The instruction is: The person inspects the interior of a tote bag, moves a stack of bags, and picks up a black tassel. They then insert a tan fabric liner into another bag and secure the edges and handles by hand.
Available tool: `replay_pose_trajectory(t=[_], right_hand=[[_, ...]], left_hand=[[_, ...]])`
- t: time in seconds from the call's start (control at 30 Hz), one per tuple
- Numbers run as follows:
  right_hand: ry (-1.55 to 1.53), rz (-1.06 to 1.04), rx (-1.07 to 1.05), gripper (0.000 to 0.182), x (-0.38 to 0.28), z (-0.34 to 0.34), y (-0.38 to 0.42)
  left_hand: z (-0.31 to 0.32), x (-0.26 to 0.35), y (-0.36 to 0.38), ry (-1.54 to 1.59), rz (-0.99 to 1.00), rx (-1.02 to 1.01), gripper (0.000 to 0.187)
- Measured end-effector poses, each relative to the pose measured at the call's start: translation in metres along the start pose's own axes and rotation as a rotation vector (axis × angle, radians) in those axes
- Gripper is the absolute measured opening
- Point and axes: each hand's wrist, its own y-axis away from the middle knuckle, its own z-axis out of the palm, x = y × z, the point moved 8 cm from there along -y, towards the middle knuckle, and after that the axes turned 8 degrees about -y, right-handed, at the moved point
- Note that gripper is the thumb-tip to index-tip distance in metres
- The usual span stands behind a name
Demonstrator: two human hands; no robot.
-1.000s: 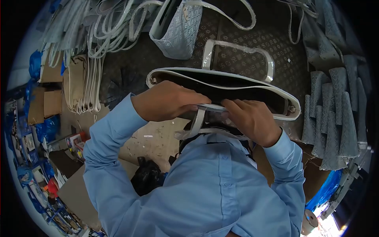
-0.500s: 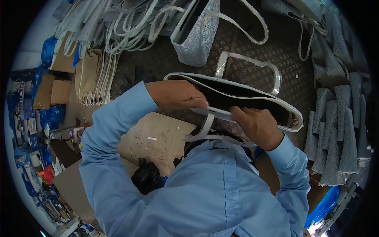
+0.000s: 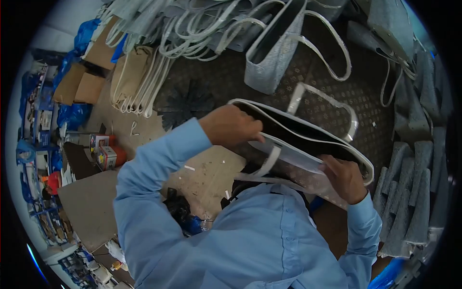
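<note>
A grey tote bag (image 3: 294, 157) with white edging is in front of my body, its mouth open and its inside dark. My left hand (image 3: 232, 126) is closed over the near rim toward the left end, fingers curled. Toward the right end, my right hand (image 3: 344, 179) pinches the same near rim, with the fingertips partly hidden. One white handle (image 3: 270, 161) hangs down the near panel, between my hands and my shirt. The far handle (image 3: 350, 121) stands out over the patterned table.
A second grey tote bag (image 3: 275, 65) stands beyond on the patterned table (image 3: 211, 79). Bundled straps and grey bags (image 3: 192, 36) are heaped at the back left. Grey patterned pieces (image 3: 409, 192) are stacked on the right. Cardboard boxes (image 3: 86, 86) sit at the left.
My view has shifted, so the surroundings sit lower and further right. My right hand has slid along the near rim toward the right end, spreading the hands apart. More of the near panel shows.
</note>
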Motion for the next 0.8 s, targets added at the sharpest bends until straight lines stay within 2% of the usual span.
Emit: replay_pose_trajectory(t=[0.03,0.1,0.17,0.23,0.27,0.3,0.37,0.43,0.47,0.53,0.57,0.6,0.67,0.8], right_hand=[[0.019,0.042,0.0,0.024,0.013,-0.007,0.013],[0.136,-0.171,0.117,0.023,0.023,-0.035,0.046],[0.213,-0.123,0.08,0.024,0.026,-0.036,0.06],[0.221,-0.138,0.165,0.023,0.026,-0.041,0.057],[0.196,-0.155,0.164,0.021,0.022,-0.038,0.05],[0.167,-0.183,0.161,0.019,0.014,-0.032,0.041],[0.125,-0.22,0.197,0.017,-0.013,-0.008,0.017],[0.24,-0.13,0.289,0.019,-0.012,0.01,0.009],[0.251,-0.091,0.309,0.019,-0.002,0.002,0.016],[0.189,-0.28,0.225,0.031,0.0,-0.004,0.033],[0.208,-0.28,0.238,0.035,0.004,-0.016,0.047],[0.201,-0.282,0.246,0.035,0.015,-0.022,0.061],[0.395,-0.402,0.369,0.039,0.028,-0.029,0.085],[0.321,-0.382,0.384,0.042,0.035,-0.028,0.082]], left_hand=[[-0.004,-0.004,0.009,0.025,0.021,0.054,0.039],[-0.004,-0.012,0.014,-0.061,-0.011,-0.021,0.038],[-0.004,-0.01,0.002,-0.004,-0.023,-0.071,0.035],[-0.005,-0.003,-0.011,0.325,-0.073,-0.022,0.032],[-0.001,0.013,-0.024,0.344,-0.065,-0.108,0.03],[-0.001,0.032,-0.04,0.338,-0.05,-0.107,0.03],[0.004,0.074,-0.073,0.081,0.06,-0.13,0.027],[0.019,0.089,-0.09,0.021,0.157,-0.097,0.024],[0.017,0.082,-0.092,0.102,0.103,-0.11,0.024],[0.017,0.077,-0.087,0.165,0.011,-0.208,0.023],[0.016,0.071,-0.079,0.165,0.026,-0.217,0.023],[0.009,0.053,-0.067,0.2,-0.031,-0.166,0.023],[0.002,0.027,-0.048,0.219,-0.117,-0.126,0.023],[-0.009,-0.005,-0.007,0.095,-0.191,-0.039,0.022]])
